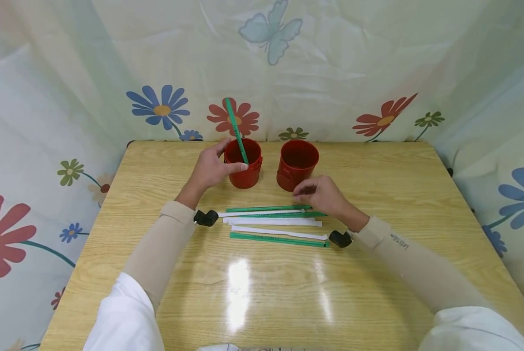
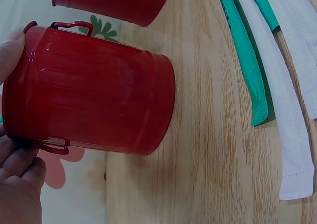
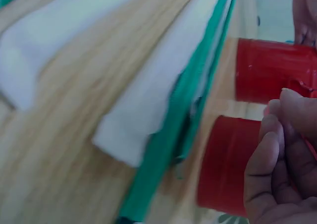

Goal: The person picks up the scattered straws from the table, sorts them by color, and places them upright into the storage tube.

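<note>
Two small red metal buckets stand upright near the table's back edge. My left hand (image 1: 208, 169) holds the left bucket (image 1: 245, 178) by its rim, thumb at the near side and fingers round the other side (image 2: 89, 90). A green paper-wrapped straw (image 1: 235, 124) leans up out of that bucket. My right hand (image 1: 325, 193) hovers between the right bucket (image 1: 298, 168) and the loose straws, fingers loosely bent, thumb near the index finger; nothing shows between them (image 3: 282, 154). Below the buckets lie several wrapped straws, green (image 1: 279, 239) and white (image 1: 272, 222), roughly parallel.
The wooden table (image 1: 279, 292) reaches toward me in front of the straws. A flowered curtain (image 1: 323, 78) hangs behind the table and along both sides. A black wrist camera (image 1: 206, 218) sits at the left end of the straws, another (image 1: 340, 239) at their right end.
</note>
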The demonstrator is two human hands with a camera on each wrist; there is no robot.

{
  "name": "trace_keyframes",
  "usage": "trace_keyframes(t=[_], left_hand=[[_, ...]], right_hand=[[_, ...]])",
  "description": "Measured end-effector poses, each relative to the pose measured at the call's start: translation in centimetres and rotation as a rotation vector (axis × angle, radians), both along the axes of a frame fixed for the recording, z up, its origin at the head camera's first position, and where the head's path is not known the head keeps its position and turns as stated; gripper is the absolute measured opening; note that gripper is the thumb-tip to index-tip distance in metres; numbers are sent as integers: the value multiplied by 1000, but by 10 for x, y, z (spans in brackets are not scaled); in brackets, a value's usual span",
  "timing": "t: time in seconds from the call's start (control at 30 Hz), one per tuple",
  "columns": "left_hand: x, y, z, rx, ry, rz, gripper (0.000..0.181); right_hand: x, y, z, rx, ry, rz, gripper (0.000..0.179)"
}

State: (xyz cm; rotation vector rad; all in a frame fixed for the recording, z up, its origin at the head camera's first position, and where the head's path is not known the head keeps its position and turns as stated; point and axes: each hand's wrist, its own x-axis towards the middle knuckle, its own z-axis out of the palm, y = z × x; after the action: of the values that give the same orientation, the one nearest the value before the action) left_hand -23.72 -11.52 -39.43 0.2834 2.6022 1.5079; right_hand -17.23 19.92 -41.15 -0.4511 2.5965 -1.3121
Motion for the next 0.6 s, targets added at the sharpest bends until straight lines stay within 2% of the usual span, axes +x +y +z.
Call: trace_keyframes(t=[0.27,0.6], left_hand=[[1,1,0,9,13,0,81],[0,3,3,21,9,-9,80]], right_hand=[[-4,6,-19,102,31,13,8],[-4,6,-26,192,45,94,15]])
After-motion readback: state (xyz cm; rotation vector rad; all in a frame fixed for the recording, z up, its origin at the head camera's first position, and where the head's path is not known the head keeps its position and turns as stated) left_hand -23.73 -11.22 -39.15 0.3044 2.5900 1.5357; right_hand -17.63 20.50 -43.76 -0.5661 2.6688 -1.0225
